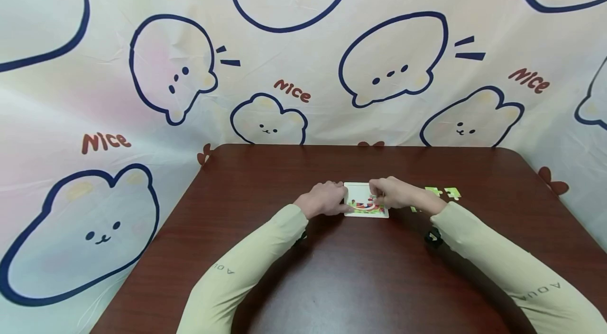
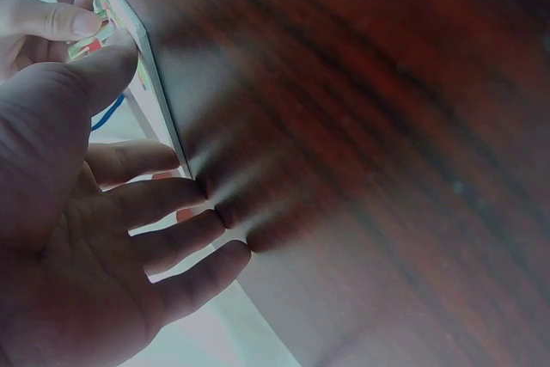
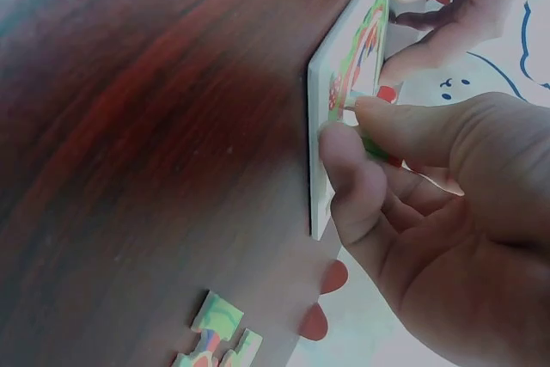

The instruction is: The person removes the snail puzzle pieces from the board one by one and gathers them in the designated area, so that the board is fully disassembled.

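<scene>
A small jigsaw puzzle board (image 1: pixel 356 185) with a white rim lies on the table, its printed picture showing green, red and white along the near part. My left hand (image 1: pixel 326 199) rests at the board's left side. In the left wrist view its fingers (image 2: pixel 176 242) extend fairly straight down to the tabletop, while the thumb (image 2: pixel 112 70) lies over the near rim. At the right side of the board, my right hand (image 1: pixel 393 193) pinches a puzzle piece (image 3: pixel 375 149) between thumb and curled index finger, close over the picture. The fingers cover most of that piece.
Several loose green puzzle pieces (image 1: pixel 452 193) lie on the brown wooden table (image 1: pixel 341 281) to the right of the board, some partly behind the right forearm. A cloth backdrop (image 1: pixel 327 60) with cartoon drawings hangs behind the table.
</scene>
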Demonstrator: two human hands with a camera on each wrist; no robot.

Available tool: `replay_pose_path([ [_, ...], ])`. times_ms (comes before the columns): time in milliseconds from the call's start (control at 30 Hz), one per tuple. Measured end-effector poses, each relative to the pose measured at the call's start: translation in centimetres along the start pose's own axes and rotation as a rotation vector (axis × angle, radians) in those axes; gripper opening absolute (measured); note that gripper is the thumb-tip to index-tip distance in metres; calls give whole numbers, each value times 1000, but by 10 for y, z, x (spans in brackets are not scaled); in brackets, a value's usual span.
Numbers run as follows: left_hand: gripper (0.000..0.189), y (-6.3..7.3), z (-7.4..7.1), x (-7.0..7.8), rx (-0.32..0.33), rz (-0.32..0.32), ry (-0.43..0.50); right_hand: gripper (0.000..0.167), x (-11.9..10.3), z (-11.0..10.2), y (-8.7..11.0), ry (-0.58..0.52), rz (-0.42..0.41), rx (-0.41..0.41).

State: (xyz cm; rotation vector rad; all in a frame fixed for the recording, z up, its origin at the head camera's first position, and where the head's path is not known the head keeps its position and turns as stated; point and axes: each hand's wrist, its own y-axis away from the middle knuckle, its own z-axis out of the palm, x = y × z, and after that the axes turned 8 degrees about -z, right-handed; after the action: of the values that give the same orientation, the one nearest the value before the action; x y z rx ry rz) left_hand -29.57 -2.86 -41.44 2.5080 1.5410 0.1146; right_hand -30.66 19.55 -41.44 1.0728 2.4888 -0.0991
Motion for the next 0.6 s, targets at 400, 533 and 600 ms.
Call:
replay_pose_path([
  [400,41,2,1,-1,-5,2,11,13,-7,-1,2,-21,17,-24],
  [533,40,2,1,-2,-3,8,9,15,-6,-2,1,-31,16,-26],
  [600,40,1,0,-2,-2,10,8,16,-5,-2,1,-32,18,-27],
])
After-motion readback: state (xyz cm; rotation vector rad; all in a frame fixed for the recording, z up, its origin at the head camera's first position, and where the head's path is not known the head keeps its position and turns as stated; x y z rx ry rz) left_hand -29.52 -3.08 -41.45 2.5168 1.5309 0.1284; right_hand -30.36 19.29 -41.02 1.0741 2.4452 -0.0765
